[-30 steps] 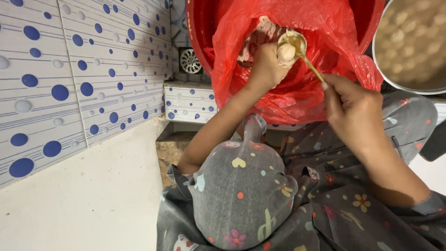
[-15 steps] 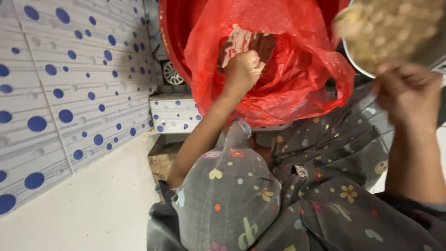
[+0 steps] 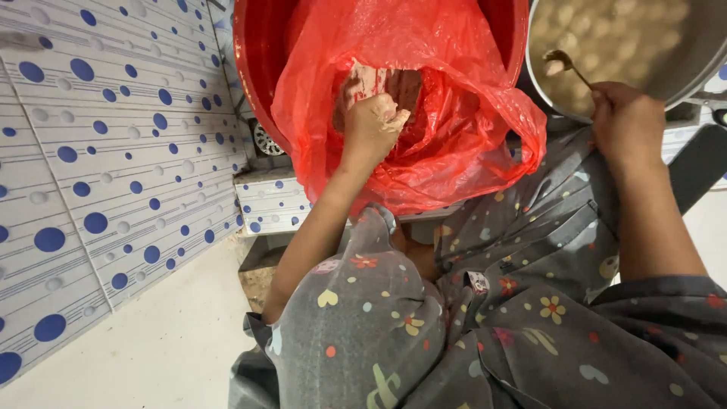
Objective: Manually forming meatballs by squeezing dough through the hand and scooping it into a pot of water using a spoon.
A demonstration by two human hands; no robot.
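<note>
My left hand is closed around a lump of pale pink paste inside a red plastic bag that lines a red basin. More of the pink paste sits just beyond the fingers. My right hand grips a metal spoon by its handle, the bowl of the spoon carrying a small ball of paste over a large metal pot of cloudy liquid with several pale balls floating in it.
A wall of white tiles with blue dots runs along the left. A low tiled step and a round floor drain lie below the basin. My knees in grey patterned cloth fill the foreground.
My right hand carried the spoon from over the red bag across to the metal pot on the right. My left hand stayed in the bag, closed on the paste.
</note>
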